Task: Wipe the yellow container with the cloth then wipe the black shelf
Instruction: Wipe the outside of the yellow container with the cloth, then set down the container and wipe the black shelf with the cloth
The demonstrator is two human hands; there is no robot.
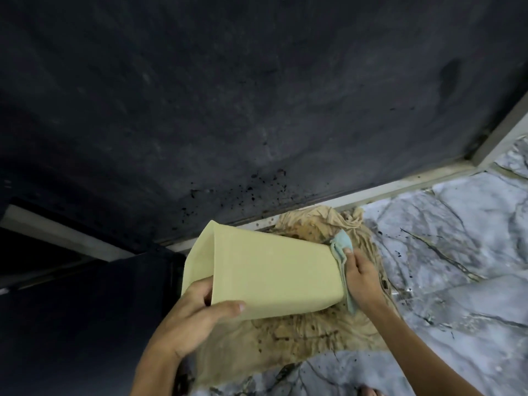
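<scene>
A pale yellow container [271, 270] lies tilted on its side in mid-air, its open rim toward the left and its base toward the right. My left hand [200, 315] grips it at the rim, thumb on the side wall and fingers inside the opening. My right hand [363, 278] presses a light blue cloth [341, 247] against the container's base. Above and behind spreads the black shelf [228, 110], dusty, with dark specks near its front edge.
A stained tan rag [300, 344] is spread on the marbled grey floor [457, 252] under the container. A pale frame strip [400, 184] borders the shelf. A dark cabinet front [71, 324] fills the lower left.
</scene>
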